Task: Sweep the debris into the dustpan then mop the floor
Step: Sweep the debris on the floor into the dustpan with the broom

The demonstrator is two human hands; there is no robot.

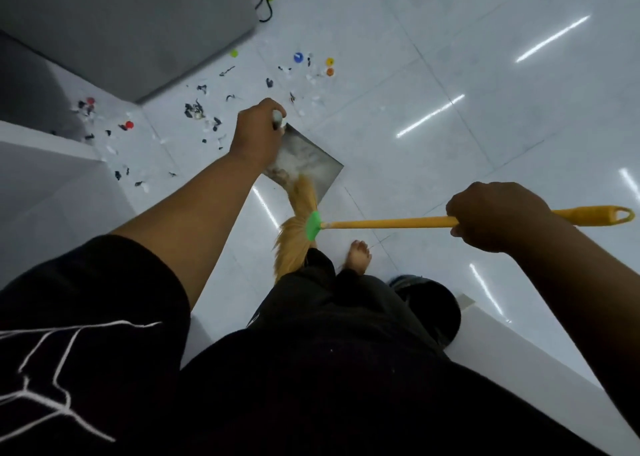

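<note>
My left hand grips the handle of a grey metal dustpan held over the white tiled floor. My right hand grips the yellow handle of a broom; its straw bristles hang down by the green collar, and their tips reach into the dustpan. Debris lies scattered on the floor beyond the dustpan: dark scraps, white bits and coloured bottle caps in blue, yellow, orange, red and green. The dustpan's handle is mostly hidden inside my fist.
A grey cabinet stands at the upper left with a black cable beside it. White furniture edges flank me at left and lower right. My bare foot is under the broom.
</note>
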